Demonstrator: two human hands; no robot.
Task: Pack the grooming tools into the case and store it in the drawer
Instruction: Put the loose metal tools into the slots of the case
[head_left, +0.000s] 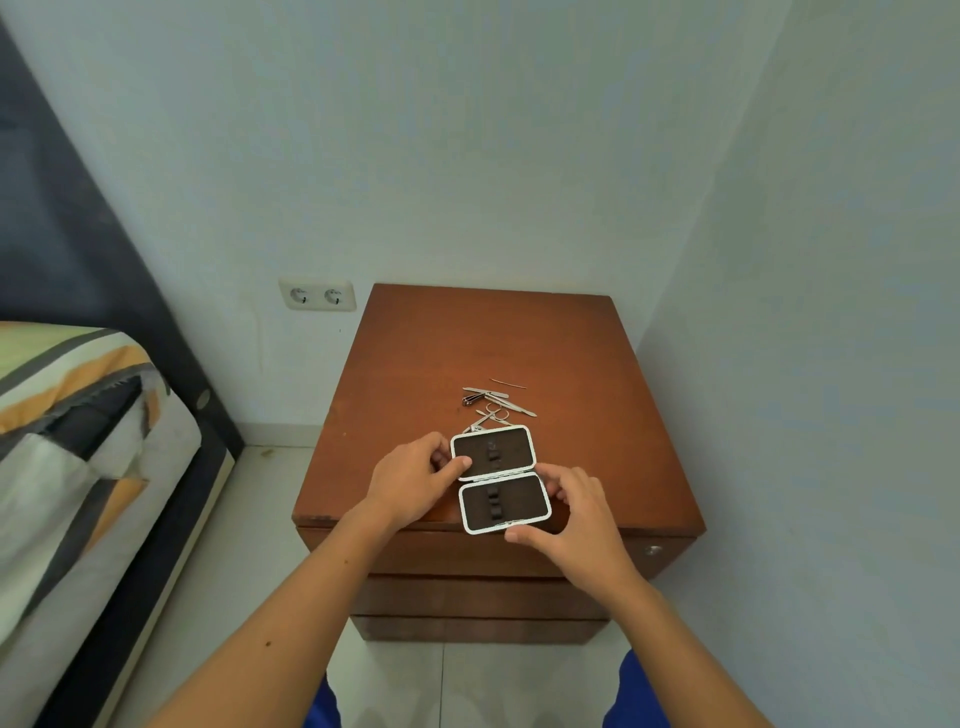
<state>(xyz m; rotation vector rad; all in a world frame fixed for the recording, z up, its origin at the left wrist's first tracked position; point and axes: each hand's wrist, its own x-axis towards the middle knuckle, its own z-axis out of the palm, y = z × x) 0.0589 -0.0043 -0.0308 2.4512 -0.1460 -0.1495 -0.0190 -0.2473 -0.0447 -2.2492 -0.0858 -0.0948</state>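
Two bare forearms reach in from below, over blue-clad knees, toward a brown wooden nightstand (519, 343). The left hand (410, 480) pinches the left edge of the case (498, 479), thumb lying on the far half's lining and fingers curled behind the rim. The right hand (576, 512) cups the near half from the right, thumb at its front edge and fingers wrapped round its far corner.

The case lies wide open near the front edge of the nightstand top, two rounded rectangular halves with pale metal rims and dark lining, each with small dark holder loops down its middle. The halves join at a hinge that runs left to right, so the opened case stretches away from the person, tilted slightly leftward at its far end.

Just beyond it lie the grooming tools (493, 402), a loose silvery cluster: small scissors touching the case's far rim, clippers, flat files and a thin pin farthest back.

A double wall socket (317, 295) sits left of the nightstand; a bed (78, 441) with striped bedding stands further left.
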